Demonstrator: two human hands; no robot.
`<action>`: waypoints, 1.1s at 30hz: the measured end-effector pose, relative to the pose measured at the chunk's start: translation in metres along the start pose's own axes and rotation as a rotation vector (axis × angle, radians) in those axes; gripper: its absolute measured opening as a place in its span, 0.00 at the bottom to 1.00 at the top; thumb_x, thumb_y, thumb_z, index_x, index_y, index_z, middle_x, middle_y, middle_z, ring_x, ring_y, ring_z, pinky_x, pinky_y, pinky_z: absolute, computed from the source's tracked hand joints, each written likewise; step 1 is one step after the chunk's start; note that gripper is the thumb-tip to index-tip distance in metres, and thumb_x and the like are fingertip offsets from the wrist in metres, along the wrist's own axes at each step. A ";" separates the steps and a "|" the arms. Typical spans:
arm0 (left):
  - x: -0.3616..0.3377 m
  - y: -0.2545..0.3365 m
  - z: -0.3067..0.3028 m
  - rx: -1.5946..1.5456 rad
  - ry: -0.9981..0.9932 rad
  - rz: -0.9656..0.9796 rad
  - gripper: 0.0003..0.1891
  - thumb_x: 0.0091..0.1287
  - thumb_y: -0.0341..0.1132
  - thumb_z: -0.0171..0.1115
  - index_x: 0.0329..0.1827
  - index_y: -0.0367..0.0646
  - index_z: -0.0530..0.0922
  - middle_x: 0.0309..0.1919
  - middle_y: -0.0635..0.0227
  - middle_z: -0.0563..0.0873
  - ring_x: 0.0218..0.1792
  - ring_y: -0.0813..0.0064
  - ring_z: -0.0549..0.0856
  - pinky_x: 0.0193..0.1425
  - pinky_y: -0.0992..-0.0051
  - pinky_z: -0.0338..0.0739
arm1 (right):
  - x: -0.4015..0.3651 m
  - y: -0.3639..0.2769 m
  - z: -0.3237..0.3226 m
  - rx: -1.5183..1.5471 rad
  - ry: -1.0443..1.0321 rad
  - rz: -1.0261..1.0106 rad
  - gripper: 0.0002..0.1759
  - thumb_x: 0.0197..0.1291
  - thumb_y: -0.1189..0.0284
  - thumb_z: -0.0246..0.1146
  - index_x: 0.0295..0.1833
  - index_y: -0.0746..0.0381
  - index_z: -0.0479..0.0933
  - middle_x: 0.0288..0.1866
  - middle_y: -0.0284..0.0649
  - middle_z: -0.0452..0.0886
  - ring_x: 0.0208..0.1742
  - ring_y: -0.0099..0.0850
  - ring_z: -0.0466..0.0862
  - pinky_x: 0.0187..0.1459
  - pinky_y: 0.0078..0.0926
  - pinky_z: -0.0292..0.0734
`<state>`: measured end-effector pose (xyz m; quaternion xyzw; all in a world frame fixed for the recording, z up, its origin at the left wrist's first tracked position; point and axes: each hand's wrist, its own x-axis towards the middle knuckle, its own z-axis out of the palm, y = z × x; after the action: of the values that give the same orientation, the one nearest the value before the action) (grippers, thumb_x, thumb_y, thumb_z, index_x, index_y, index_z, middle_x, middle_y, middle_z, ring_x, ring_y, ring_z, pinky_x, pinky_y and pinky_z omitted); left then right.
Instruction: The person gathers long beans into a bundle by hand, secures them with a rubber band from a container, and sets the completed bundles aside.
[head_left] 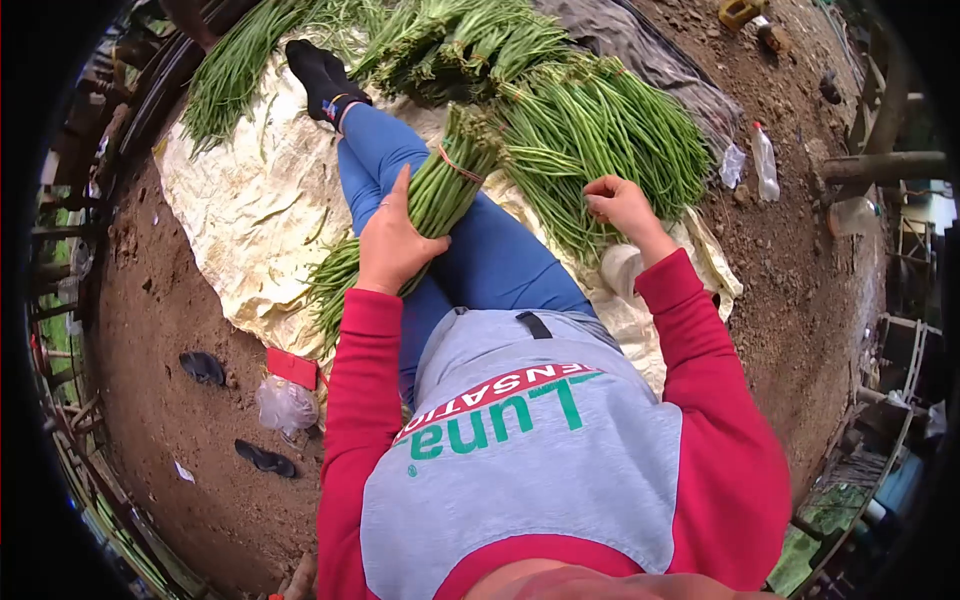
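A bundle of long green beans (440, 195) lies slantwise across my blue-trousered legs, with a reddish band round its upper end. My left hand (393, 243) is closed around its lower middle, thumb on the near side and index finger stretched along it. My right hand (622, 208) hovers at the near edge of a large heap of loose long beans (610, 130). Its fingers are curled into a pinch; whatever they may hold is too small to make out. Just below the right wrist sits a white round object, perhaps a roll (622, 270), partly hidden by the sleeve.
More bean bunches (470, 40) lie beyond my feet, others (230, 80) at far left. A creased pale sheet (250, 220) covers the soil under me. Black slippers (203, 367) and a clear plastic bag (287, 405) are at left, a plastic bottle (765, 165) at right.
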<state>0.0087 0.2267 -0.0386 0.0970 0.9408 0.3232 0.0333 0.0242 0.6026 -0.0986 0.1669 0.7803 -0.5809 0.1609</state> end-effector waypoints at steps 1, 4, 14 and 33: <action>-0.001 0.003 0.001 0.002 -0.011 -0.011 0.56 0.42 0.41 0.79 0.79 0.42 0.62 0.55 0.46 0.84 0.53 0.48 0.85 0.57 0.58 0.80 | -0.031 0.000 -0.027 -0.101 0.021 0.085 0.11 0.61 0.76 0.67 0.48 0.68 0.83 0.32 0.35 0.85 0.29 0.21 0.82 0.32 0.21 0.77; 0.002 0.002 0.010 -0.013 0.010 0.046 0.53 0.43 0.40 0.80 0.77 0.42 0.65 0.55 0.46 0.85 0.52 0.47 0.86 0.56 0.58 0.81 | -0.098 0.031 -0.084 -0.334 -0.014 0.353 0.09 0.60 0.78 0.68 0.44 0.70 0.84 0.32 0.37 0.86 0.30 0.22 0.84 0.32 0.22 0.80; 0.009 0.001 0.002 -0.113 -0.090 0.063 0.51 0.42 0.37 0.80 0.75 0.42 0.66 0.56 0.50 0.86 0.55 0.51 0.86 0.58 0.61 0.80 | -0.080 0.182 -0.029 -1.186 0.089 0.077 0.18 0.65 0.67 0.62 0.56 0.61 0.85 0.55 0.46 0.86 0.55 0.45 0.85 0.59 0.37 0.78; 0.015 -0.015 -0.009 0.006 -0.169 0.128 0.70 0.40 0.54 0.85 0.83 0.37 0.49 0.74 0.38 0.65 0.74 0.44 0.68 0.76 0.59 0.66 | -0.128 0.023 -0.048 -0.681 0.371 -0.083 0.15 0.55 0.77 0.65 0.49 0.60 0.84 0.37 0.43 0.81 0.38 0.38 0.84 0.41 0.36 0.80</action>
<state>-0.0098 0.2134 -0.0408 0.1838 0.9275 0.3124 0.0915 0.1456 0.6451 -0.0484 0.1745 0.9504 -0.2544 0.0397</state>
